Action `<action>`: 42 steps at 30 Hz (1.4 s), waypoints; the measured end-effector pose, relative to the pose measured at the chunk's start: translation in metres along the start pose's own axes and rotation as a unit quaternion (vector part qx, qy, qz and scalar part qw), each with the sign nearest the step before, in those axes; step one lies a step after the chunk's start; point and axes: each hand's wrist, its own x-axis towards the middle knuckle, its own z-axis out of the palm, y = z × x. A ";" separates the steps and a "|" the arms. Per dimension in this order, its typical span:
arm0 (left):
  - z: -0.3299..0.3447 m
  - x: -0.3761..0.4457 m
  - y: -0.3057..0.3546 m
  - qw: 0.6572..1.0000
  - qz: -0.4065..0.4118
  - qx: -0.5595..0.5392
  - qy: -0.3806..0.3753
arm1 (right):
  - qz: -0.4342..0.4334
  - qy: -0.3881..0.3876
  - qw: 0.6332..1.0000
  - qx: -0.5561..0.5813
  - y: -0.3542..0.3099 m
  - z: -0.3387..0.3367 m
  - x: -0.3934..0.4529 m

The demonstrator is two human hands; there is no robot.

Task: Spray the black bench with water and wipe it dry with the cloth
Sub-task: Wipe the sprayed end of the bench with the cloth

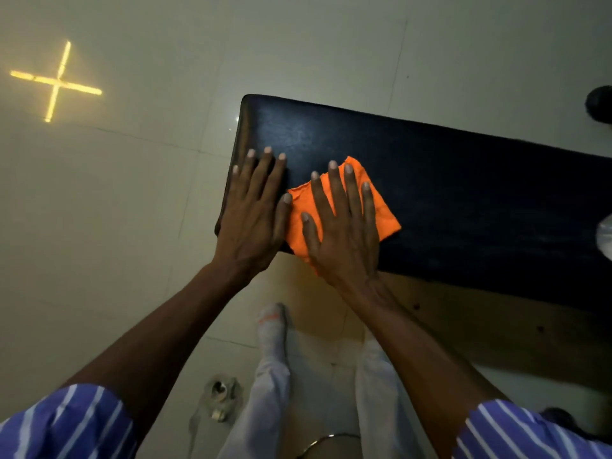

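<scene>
The black bench (447,193) runs from the middle of the view to the right edge, its left end nearest me. An orange cloth (381,207), folded, lies on the bench near that end. My right hand (341,226) presses flat on the cloth with fingers spread. My left hand (255,210) lies flat on the bare bench top just left of the cloth, fingers apart, holding nothing. At the right frame edge a pale, translucent object (605,236) stands on the bench; it may be the spray bottle, but too little shows to tell.
Pale tiled floor (132,193) surrounds the bench, with a yellow cross of light (56,81) reflected at the far left. My legs and a foot (271,326) stand below the bench's near edge. A small clear object (221,397) lies on the floor. A dark shape (600,104) sits at the right edge.
</scene>
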 end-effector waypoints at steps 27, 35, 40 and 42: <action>0.039 0.024 0.048 0.982 0.163 0.049 -0.086 | 0.234 0.087 0.967 -0.046 0.047 -0.004 -0.054; 0.058 0.026 0.085 0.975 0.191 0.066 -0.094 | 0.339 0.118 0.933 -0.036 0.137 -0.037 -0.054; 0.067 0.031 0.108 0.971 0.207 0.062 -0.099 | 0.236 0.092 0.966 -0.042 0.110 -0.026 -0.076; 0.071 0.033 0.120 0.967 0.223 0.061 -0.109 | 0.191 0.063 0.979 -0.046 0.136 -0.034 -0.093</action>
